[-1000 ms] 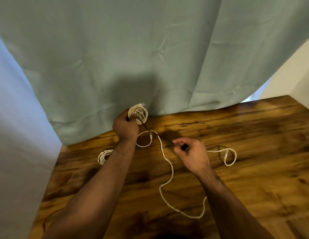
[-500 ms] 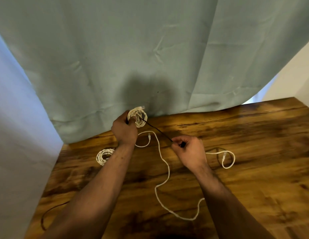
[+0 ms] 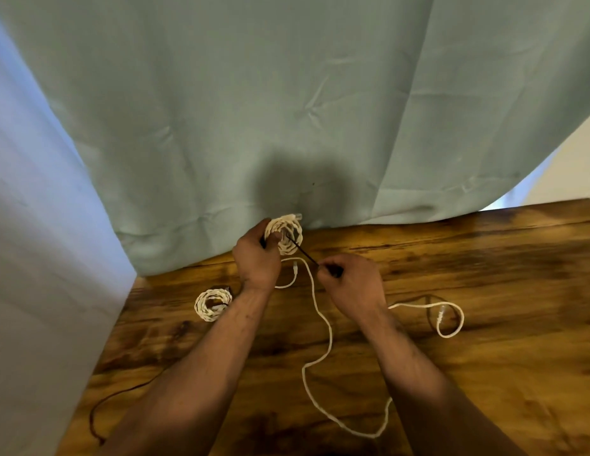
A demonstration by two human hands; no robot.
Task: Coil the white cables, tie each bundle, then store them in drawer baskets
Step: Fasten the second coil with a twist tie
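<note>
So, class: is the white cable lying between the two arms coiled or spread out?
Spread out. The loose cable snakes in open curves across the table, unlike the wound coil near its left edge.

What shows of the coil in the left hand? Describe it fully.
The coil is white, braided-looking cable wound into a ring of several loops, at the wooden table's far edge, before the green curtain. The left hand grips its left side. A thin dark tie runs from its middle to the right hand, which pinches it. A connector end pokes out on top.
</note>
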